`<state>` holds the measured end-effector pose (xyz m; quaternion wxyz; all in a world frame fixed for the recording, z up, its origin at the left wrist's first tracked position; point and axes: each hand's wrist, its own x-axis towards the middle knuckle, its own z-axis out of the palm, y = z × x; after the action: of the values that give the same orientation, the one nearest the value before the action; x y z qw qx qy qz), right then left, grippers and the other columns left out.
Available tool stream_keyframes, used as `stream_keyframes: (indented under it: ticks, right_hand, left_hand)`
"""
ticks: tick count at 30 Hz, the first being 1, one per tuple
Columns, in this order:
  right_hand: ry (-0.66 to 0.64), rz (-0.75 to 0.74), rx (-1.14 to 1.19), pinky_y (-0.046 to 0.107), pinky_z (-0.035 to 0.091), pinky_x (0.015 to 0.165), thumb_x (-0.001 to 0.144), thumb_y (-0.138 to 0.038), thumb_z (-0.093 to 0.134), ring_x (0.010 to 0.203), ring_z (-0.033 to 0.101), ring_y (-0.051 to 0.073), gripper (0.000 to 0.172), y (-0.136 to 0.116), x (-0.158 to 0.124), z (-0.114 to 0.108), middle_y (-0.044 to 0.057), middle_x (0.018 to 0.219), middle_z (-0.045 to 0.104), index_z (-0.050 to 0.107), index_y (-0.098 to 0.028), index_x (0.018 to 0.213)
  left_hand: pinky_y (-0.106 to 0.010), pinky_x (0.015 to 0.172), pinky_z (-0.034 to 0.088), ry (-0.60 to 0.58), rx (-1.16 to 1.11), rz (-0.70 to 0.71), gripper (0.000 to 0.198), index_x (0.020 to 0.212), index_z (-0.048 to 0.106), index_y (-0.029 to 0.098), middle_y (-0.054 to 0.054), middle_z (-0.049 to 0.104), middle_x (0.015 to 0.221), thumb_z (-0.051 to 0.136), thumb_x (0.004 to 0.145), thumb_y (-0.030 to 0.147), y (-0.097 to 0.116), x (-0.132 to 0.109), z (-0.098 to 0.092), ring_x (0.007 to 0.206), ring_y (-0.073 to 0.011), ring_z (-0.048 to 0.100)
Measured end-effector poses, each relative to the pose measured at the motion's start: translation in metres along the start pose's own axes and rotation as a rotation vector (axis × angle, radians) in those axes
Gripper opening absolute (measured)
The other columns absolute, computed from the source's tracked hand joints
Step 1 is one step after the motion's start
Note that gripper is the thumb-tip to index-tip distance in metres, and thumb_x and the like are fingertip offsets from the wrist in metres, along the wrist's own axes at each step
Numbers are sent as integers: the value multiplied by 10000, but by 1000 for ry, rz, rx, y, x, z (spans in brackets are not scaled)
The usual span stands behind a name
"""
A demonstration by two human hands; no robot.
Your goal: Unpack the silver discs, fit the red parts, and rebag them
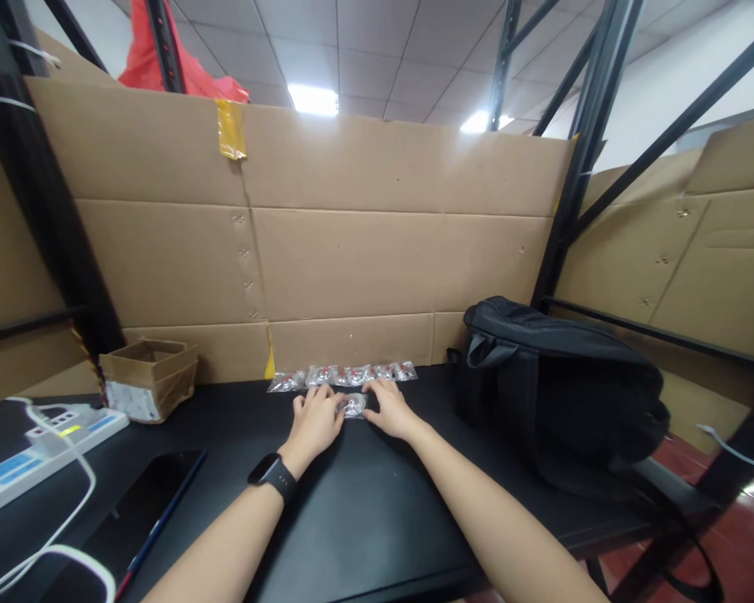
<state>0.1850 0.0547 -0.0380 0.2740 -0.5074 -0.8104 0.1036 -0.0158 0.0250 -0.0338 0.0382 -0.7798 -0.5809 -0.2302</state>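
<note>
A small clear plastic packet (354,406) with something round and silvery inside lies on the black tabletop. My left hand (316,420) grips its left edge, thumb and fingers closed at the side of the packet. On the opposite edge, my right hand (392,409) holds it with bent fingers and thumb. What exactly is inside is too small to make out. Just behind my fingers runs a row of similar clear packets (352,374) with small red marks, lying side by side near the cardboard wall.
A black backpack (559,394) stands on the right. To the left are an open cardboard box (154,377), a white power strip (50,452) with cables, and a dark tablet (138,511) with a pen along its edge. A cardboard wall (352,260) closes off the back.
</note>
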Motion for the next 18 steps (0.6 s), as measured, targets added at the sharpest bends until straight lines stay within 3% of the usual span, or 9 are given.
stream_keyframes:
  ticks: [2,4,8,13,18]
  right_hand:
    - [-34,-145,-51,394,351,958,800,-167,628,1222,457,264,476,-2,-2,-2,45,1369,559,600,-301,1255]
    - [-94,-199,-85,409,331,960,776,-152,631,1210,464,271,511,-4,-4,-3,29,1352,589,603,-316,1260]
    - [-94,-160,-77,402,325,934,808,-214,641,1120,533,265,455,-6,-3,-1,57,1167,693,602,-266,1258]
    - [-37,-103,44,381,323,933,934,-279,540,1041,618,232,240,-10,0,-4,34,1033,738,649,-272,1148]
    - [-24,-39,206,355,353,926,937,-349,536,867,687,208,244,-11,1,-7,0,842,753,640,-246,1131]
  left_hand:
    - [-484,970,297,-12,-3,30,307,1132,694,313,-73,620,1270,447,950,324,-3,-1,1,1238,-289,461]
    - [-516,1004,270,-65,-32,64,302,1149,677,317,-57,611,1319,473,927,332,-7,-1,2,1310,-302,413]
    - [-540,1037,230,-132,-69,65,333,1155,646,297,-48,663,1251,580,829,298,-8,-2,-1,1335,-321,398]
    - [-481,989,259,-49,-97,-11,202,1042,664,270,-61,711,1095,526,895,263,-5,1,-4,1154,-265,540]
    - [-415,915,290,-73,-256,-104,219,1099,628,310,0,739,941,589,884,314,-7,3,-3,995,-221,625]
